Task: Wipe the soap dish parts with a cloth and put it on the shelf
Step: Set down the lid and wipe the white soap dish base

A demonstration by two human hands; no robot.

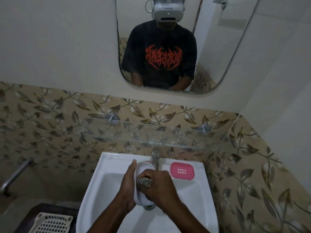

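Over the white sink [94,190] my left hand [128,187] grips the white soap dish tray [143,167] by its left edge and holds it tilted on its side. My right hand [159,187] is closed on a striped cloth [144,181] and presses it against the tray's inner face. The pink perforated insert [182,171] of the dish lies flat on the sink's rim to the right of the tap. A clear glass shelf [168,135] is fixed to the wall just above the sink, with nothing on it.
A chrome tap [155,158] stands right behind my hands. Two metal brackets [111,118] hold the shelf. A mirror [168,47] hangs higher on the wall. A metal pipe [15,175] runs at the left, and a cream plastic basket [52,223] sits at the lower left.
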